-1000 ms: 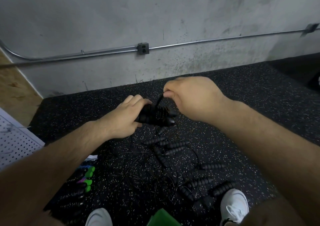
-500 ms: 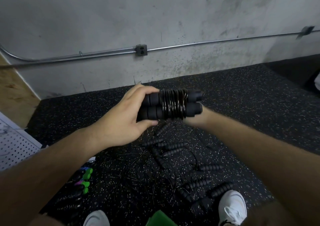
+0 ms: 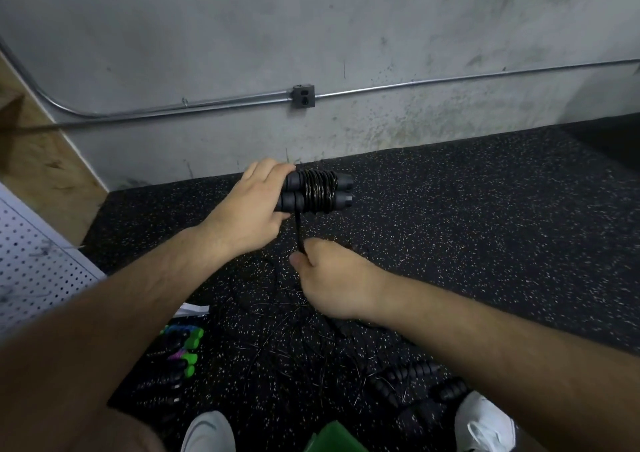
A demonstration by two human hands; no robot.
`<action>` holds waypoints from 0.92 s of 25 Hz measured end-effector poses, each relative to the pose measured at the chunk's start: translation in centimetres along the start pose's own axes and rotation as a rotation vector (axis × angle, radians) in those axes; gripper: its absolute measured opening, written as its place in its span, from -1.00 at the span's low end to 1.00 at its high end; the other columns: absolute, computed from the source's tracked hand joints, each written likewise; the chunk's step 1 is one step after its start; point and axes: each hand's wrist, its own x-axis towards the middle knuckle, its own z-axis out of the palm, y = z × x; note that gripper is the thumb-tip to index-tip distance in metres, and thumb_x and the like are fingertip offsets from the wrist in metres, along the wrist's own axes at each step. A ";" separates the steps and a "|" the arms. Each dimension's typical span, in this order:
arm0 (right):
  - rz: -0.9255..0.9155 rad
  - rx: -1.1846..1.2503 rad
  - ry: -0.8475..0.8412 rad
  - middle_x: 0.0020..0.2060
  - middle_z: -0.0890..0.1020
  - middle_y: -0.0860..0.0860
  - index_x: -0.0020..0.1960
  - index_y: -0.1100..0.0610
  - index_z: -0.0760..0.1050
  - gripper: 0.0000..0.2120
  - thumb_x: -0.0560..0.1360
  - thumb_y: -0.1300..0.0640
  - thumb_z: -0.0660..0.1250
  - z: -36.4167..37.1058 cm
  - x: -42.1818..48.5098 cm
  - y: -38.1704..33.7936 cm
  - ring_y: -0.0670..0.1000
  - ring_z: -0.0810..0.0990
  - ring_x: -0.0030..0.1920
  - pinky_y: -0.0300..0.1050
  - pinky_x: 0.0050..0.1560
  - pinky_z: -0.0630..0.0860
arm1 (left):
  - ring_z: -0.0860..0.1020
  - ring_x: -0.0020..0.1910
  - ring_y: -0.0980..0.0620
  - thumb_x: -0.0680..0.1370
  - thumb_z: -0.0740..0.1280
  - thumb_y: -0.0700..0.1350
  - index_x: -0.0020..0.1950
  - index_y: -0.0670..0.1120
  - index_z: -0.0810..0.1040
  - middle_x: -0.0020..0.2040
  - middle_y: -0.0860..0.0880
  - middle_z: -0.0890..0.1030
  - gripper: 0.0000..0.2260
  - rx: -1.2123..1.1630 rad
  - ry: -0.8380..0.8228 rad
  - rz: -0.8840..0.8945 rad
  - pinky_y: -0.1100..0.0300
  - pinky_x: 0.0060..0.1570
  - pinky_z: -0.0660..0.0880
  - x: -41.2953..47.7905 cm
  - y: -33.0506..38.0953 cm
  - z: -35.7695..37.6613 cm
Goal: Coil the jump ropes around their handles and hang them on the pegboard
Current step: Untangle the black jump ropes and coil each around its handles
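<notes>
Holding a pair of black handles [image 3: 292, 191] side by side, the left grip [image 3: 249, 209] has its fingers curled over the top of their left ends, with the thumb underneath. The handles are roughly level, held in the air above the floor [image 3: 485, 226] near the base of the wall [image 3: 311, 35]. Black rope is coiled in many turns around the middle of both handles, and the right ends stick out bare.

One strand of rope [image 3: 298, 231] drops from the underside of the coil to the right grip [image 3: 329, 278]. This grip pinches the strand between thumb and curled fingers, back of the hand up. It sits just below the left grip; the two are near but apart. The strand looks straight and tight. Both forearms reach forward from the lower corners.

On the floor under the arms is a tangle of loose jump ropes [image 3: 408, 373] with black ribbed handles. Green-tipped handles [image 3: 188, 346] lie at lower left, beside the white pegboard [image 3: 38, 271]. I cannot tell whether the pegboard lies flat or leans. Two white shoes [image 3: 207, 432] show at the bottom edge.
</notes>
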 end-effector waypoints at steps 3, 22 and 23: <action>-0.038 -0.312 -0.132 -0.14 0.49 0.01 0.01 0.10 0.41 -0.84 0.70 0.18 0.08 -1.9 -2.7 -2.0 -0.02 0.55 -0.16 -0.17 -0.27 0.44 | 0.29 0.36 -0.01 0.50 0.46 -0.22 0.54 -0.14 0.27 0.33 -0.05 0.36 -0.35 0.039 -0.032 0.006 0.07 0.48 0.25 0.2 -0.1 0.4; -0.277 0.048 0.337 -0.28 0.66 -0.27 0.02 0.01 0.67 -0.89 0.60 0.12 0.36 -12.0 1.0 6.1 -0.25 0.60 -0.21 -0.35 -0.08 0.49 | 0.35 0.26 0.24 0.54 0.44 -0.23 0.35 0.26 0.04 0.22 0.09 0.31 -0.30 -0.386 -0.163 0.278 0.47 0.20 0.30 -4.1 6.7 -1.8; -0.254 0.184 0.309 -0.27 0.68 -0.22 0.03 0.08 0.66 -0.89 0.60 0.17 0.35 -11.8 0.8 6.1 -0.21 0.62 -0.21 -0.30 -0.10 0.53 | 0.37 0.28 0.23 0.53 0.46 -0.21 0.34 0.32 0.02 0.23 0.09 0.33 -0.26 -0.450 -0.121 0.261 0.44 0.21 0.33 -4.1 6.9 -2.2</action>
